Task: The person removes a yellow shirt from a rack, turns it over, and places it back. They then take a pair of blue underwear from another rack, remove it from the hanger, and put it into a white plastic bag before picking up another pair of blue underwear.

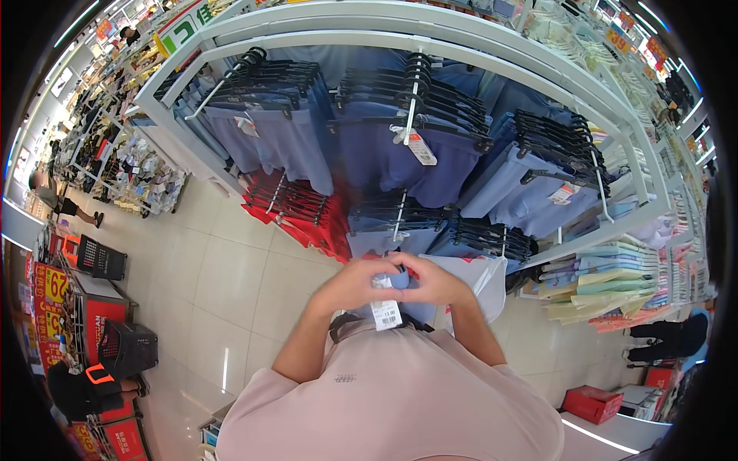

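Note:
My left hand (356, 283) and my right hand (437, 283) meet in front of my chest, fingers curled and closed around a bunched piece of blue fabric (399, 278). It looks like a garment of the same kind as those on the rack. From it hangs a white price tag (387, 314) with a barcode, below my fingers. More of the blue cloth shows under my hands, partly hidden by them. Beside my right forearm is a white bag (484, 286). Just beyond my hands, blue garments on black hangers (400, 219) and red garments (300, 219) hang low.
A white metal rack (492, 38) curves ahead with several rows of blue shorts (430, 157) on its arms. Pastel clothes (600, 280) hang at right. Black shopping baskets (127, 349) stand at left, near a person (84, 388). Another person (667, 338) is at right.

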The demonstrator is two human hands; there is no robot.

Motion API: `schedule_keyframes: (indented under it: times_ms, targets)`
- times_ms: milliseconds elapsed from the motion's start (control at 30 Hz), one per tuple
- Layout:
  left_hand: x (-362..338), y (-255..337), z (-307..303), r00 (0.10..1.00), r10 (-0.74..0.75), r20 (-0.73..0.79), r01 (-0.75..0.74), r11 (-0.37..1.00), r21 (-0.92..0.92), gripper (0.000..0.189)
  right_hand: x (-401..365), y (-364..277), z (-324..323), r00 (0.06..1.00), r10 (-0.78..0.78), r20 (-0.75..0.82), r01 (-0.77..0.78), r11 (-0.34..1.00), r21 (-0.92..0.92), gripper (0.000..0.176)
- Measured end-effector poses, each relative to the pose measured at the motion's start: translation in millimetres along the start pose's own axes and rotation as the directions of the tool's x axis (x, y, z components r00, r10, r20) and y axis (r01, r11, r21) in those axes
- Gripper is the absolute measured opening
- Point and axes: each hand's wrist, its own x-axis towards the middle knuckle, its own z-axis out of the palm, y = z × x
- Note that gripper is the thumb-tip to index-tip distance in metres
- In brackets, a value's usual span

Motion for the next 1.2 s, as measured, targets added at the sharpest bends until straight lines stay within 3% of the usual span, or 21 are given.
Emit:
schedule_keyframes:
  times_ms: [133,233,333,533,633,733,833,933,1033,1200]
  targets:
    - [-2.0,8.4,0.8,0.997,-0.073,0.023,0.075,0.991,-0.113,0.042,-3.3,8.8,-16.0,0.984,0.179,0.015,-0.178,0.983,-0.054,0.017]
    - [-4.4,-4.6,-0.5,0.995,0.020,-0.098,-0.032,0.992,-0.119,0.039,-9.8,9.6,-23.2,0.977,0.185,-0.102,-0.182,0.982,0.039,0.015]
    - [-11.3,-8.9,-24.2,0.987,-0.150,0.055,0.143,0.983,0.111,0.034,-17.9,17.2,-39.8,0.951,0.178,-0.251,-0.151,0.981,0.125,0.016]
    - [-23.5,-16.2,-46.5,0.994,-0.106,-0.033,0.105,0.993,-0.052,0.020,-24.6,17.6,-54.5,0.867,0.211,-0.452,-0.055,0.941,0.334,0.013]
    - [-24.0,-31.8,-46.4,0.985,-0.096,-0.145,0.060,0.970,-0.235,0.019,-25.6,18.0,-57.6,0.879,0.237,-0.413,-0.060,0.915,0.398,0.010]
    - [-19.5,-38.4,-33.0,0.938,-0.095,-0.333,-0.075,0.884,-0.462,0.023,-27.3,12.1,-59.0,0.930,0.230,-0.288,-0.155,0.953,0.260,0.018]
    - [-13.7,-48.1,-21.5,0.875,-0.189,-0.446,-0.188,0.716,-0.672,0.025,-29.6,5.6,-67.2,0.958,0.266,-0.107,-0.270,0.962,-0.030,0.028]
    - [-9.2,-46.9,-17.6,0.800,-0.243,-0.549,-0.289,0.646,-0.707,0.026,-32.1,-0.1,-71.2,0.919,0.359,-0.164,-0.375,0.924,-0.081,0.025]
    - [-8.2,-41.2,-18.9,0.775,-0.262,-0.576,-0.295,0.656,-0.695,0.028,-34.3,-2.7,-74.0,0.930,0.281,-0.235,-0.294,0.956,-0.022,0.020]
    - [-4.8,-41.5,-19.2,0.764,-0.268,-0.587,-0.310,0.646,-0.698,0.029,-37.0,19.2,-71.7,0.891,0.222,-0.396,-0.114,0.954,0.279,0.014]
